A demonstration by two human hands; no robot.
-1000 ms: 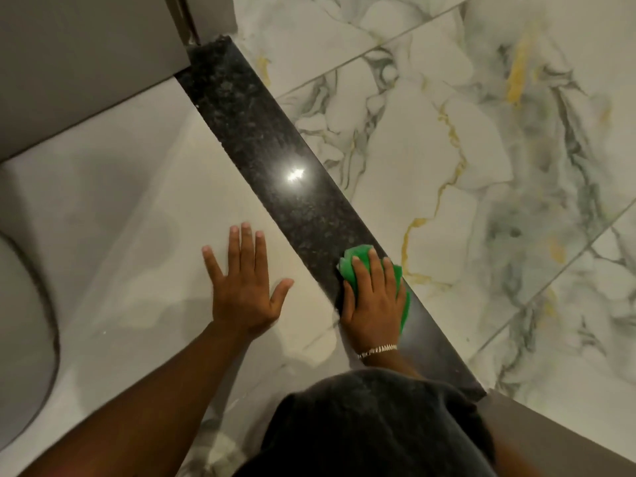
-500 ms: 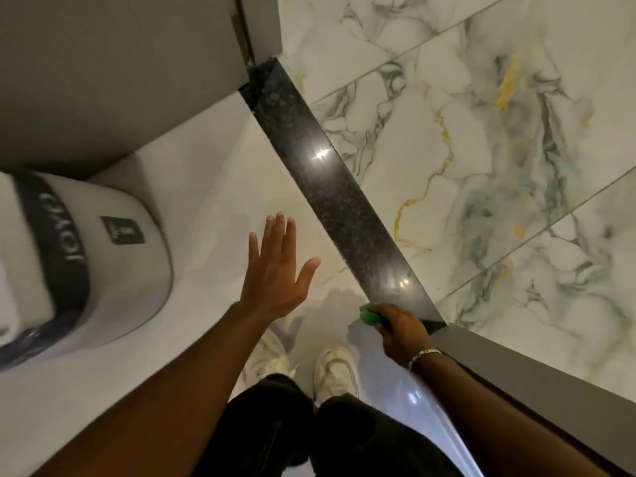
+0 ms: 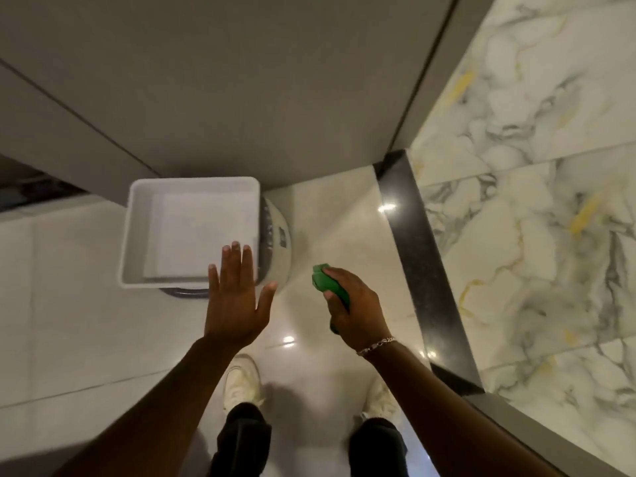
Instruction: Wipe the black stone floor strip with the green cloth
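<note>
- Two white sneakers (image 3: 241, 380) sit at the bottom of the view, black trouser legs above them. The person looks to be standing on the pale glossy floor tile (image 3: 69, 304), looking straight down.
- Right hand (image 3: 354, 304) is raised clear of the floor, grip closed around the bunched green cloth (image 3: 325, 282), which pokes out past the fingers on the far side. There's a silver bracelet (image 3: 377, 345) on that wrist.
- Left hand (image 3: 235, 297) is flat and wide open, fingers spread, holding nothing, palm down in the air.
- The one thing that matters for the next move: the black stone floor strip (image 3: 426, 270) lies off to the right of the cloth hand, and below it. Its long axis runs from near the person's feet away toward the wall, between the pale tile and the veined marble floor (image 3: 533, 235). The right hand is clearly the nearer one. My guess is the cloth has to go down and right, then travel lengthwise along the strip.
- Further out, just past the left fingertips, a white square tray (image 3: 137, 228) sits on top of a rounded white bin (image 3: 280, 242).
- The bin carries a dark band with some marks on it, way too blurry to read.
- Farthest back is a grey wall panel (image 3: 241, 80).
</note>
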